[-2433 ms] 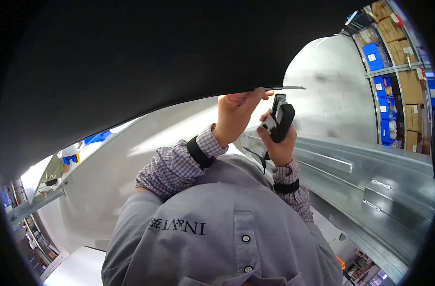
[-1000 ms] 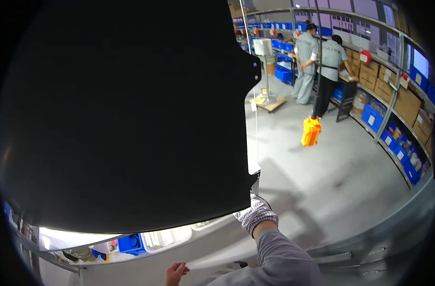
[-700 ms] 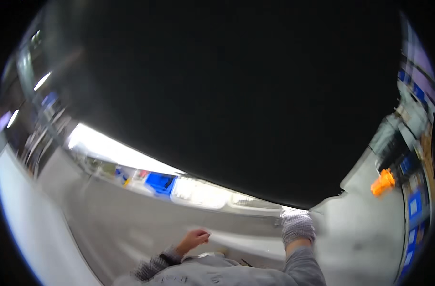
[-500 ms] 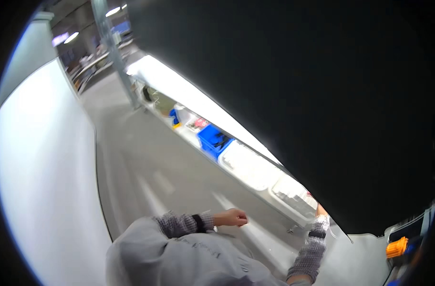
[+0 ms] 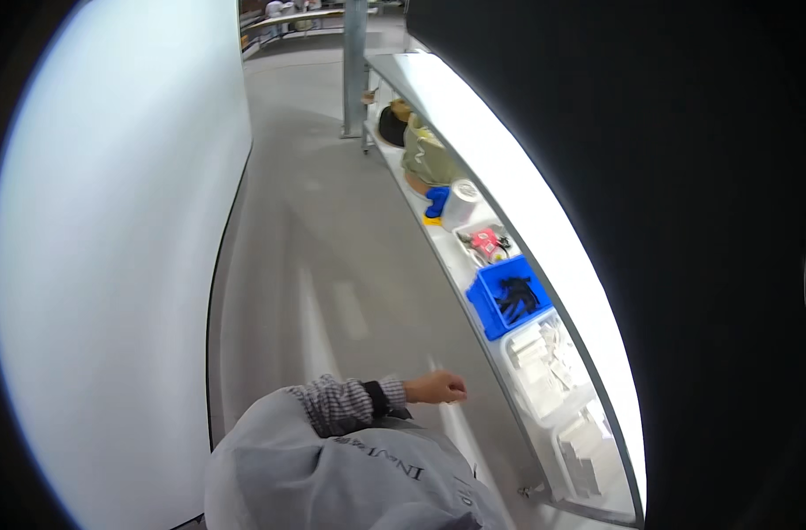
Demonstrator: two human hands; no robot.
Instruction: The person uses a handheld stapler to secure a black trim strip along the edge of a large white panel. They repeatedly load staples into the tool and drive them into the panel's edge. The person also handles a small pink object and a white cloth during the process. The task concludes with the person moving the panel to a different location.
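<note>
My left hand point(image 5: 438, 387) is held out in front of my body with its fingers curled in, and nothing shows in it. It hangs above the grey floor, touching nothing, to the left of a low white shelf point(image 5: 456, 256). Nearest to it on that shelf are a white bin point(image 5: 507, 360) of small white boxes and a blue crate point(image 5: 481, 305) with black pieces point(image 5: 516, 299) inside. A second bin point(image 5: 558, 455) with white packs sits closer to me. My right hand is out of view.
A white wall panel point(image 5: 129, 238) runs along the left. Above the shelf is a bright white top point(image 5: 589, 291), with a large dark surface beyond it. Farther along the shelf stand a white roll point(image 5: 461, 201) and an olive bag point(image 5: 428, 155). A grey post point(image 5: 354, 71) rises at its far end.
My view has swung, so the shelf runs more lengthwise ahead of me. My right hand, which was at the bins, has left the view. My left hand stays curled before my body.
</note>
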